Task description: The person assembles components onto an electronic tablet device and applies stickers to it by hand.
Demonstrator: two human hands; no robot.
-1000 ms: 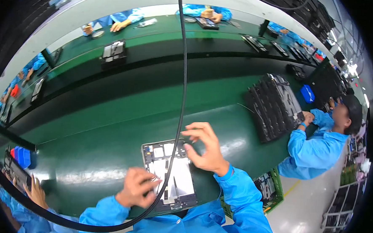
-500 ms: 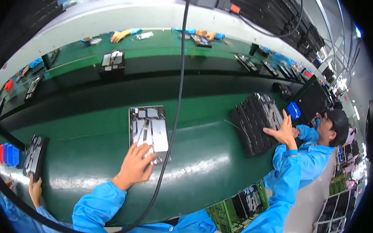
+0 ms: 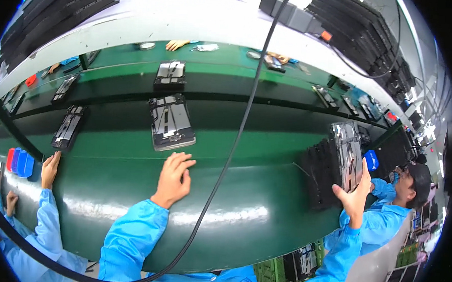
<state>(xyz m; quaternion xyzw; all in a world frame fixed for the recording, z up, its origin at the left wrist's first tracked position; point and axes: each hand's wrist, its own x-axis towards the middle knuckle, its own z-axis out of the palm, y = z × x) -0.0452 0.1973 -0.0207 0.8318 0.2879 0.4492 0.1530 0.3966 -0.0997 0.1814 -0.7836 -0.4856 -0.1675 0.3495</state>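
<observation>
An opened tablet (image 3: 171, 120) with silver battery cells showing lies on the green work surface (image 3: 223, 187), partly over the dark strip behind it. Just nearer than that tablet, my left hand (image 3: 173, 178) has its fingers stretched out and holds nothing. Off to the right, my right hand (image 3: 355, 196) grips the lower edge of another opened tablet (image 3: 347, 147), with the thumb on one side. This one is tilted up, above and beside a stack of black trays (image 3: 316, 174). The fingers behind it are partly hidden.
A co-worker (image 3: 399, 201) in blue works close on the right, near a blue bin (image 3: 371, 160). At left, another person's hand (image 3: 50, 170) is by a tablet (image 3: 68, 127). A black cable (image 3: 230, 161) hangs across the view. Green crates (image 3: 275, 274) stand below the edge.
The tablet near my left hand has moved away from me, and that hand is now apart from it. My right hand has lifted a tablet from the black stack. The view has shifted.
</observation>
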